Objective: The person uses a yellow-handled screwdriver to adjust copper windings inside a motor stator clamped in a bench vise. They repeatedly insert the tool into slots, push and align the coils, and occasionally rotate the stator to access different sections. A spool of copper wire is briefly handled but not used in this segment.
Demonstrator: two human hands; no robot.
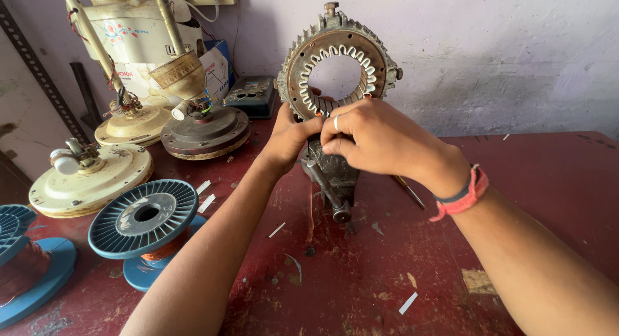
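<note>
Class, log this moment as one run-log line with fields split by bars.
left hand: on stator ring lower rim | right hand: same spot, fingers pinched | stator: upright in vise | bench: wire spools, fan motors

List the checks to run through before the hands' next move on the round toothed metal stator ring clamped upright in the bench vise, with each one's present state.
1. Round toothed metal stator ring upright in the dark bench vise: ok.
2. Left hand at the ring's lower rim: ok.
3. Right hand at the same spot beside it: ok.
4. White slot liners seated all around the inner slots: cannot tell, the hands hide the bottom.
5. Blue plastic spool of copper wire close by on the red worktable: ok.
6. Wire in the fingers: cannot tell.
</note>
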